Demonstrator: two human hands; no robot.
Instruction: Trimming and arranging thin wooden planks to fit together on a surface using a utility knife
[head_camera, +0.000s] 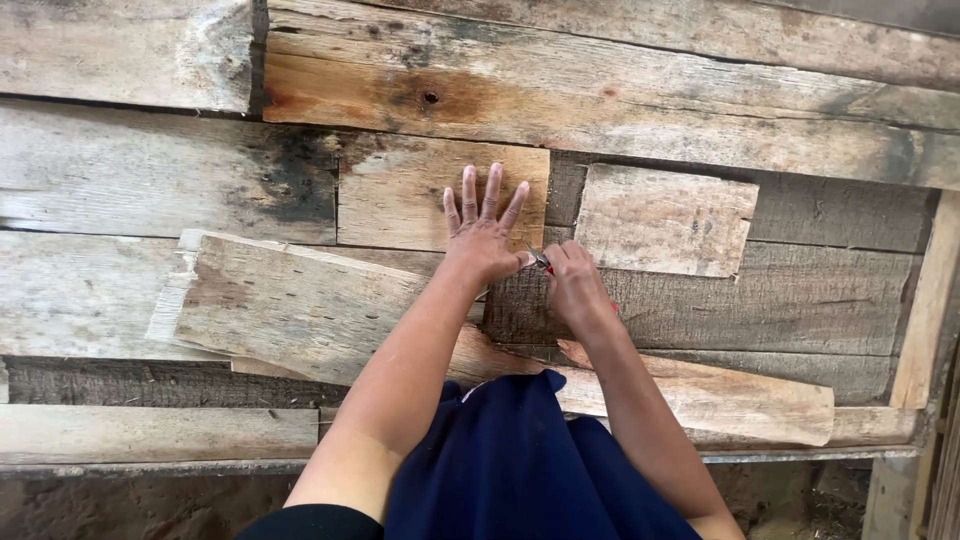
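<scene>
the left hand (484, 228) lies flat and fully open, fingers spread and pointing away, palm pressed on a small pale board (400, 190) near the middle of a surface of weathered planks (120, 170). just beside it, thumb almost touching, the right hand (575, 283) is curled closed around a small tool with red handles (545, 264), whose metal tip shows between the two hands; what kind of tool it is i cannot tell for certain, it looks like pliers. the tip sits at the seam where the pale board meets a darker grey plank (760, 300). a short squarish offcut (665, 220) lies just right of the hands, toward the far edge. a long loose board (290, 300) lies tilted across the planks under the left forearm, and another long tapered piece (740, 400) runs under the right forearm toward the near right corner. dark blue cloth (510, 470) covers the person's lap at the near edge.
</scene>
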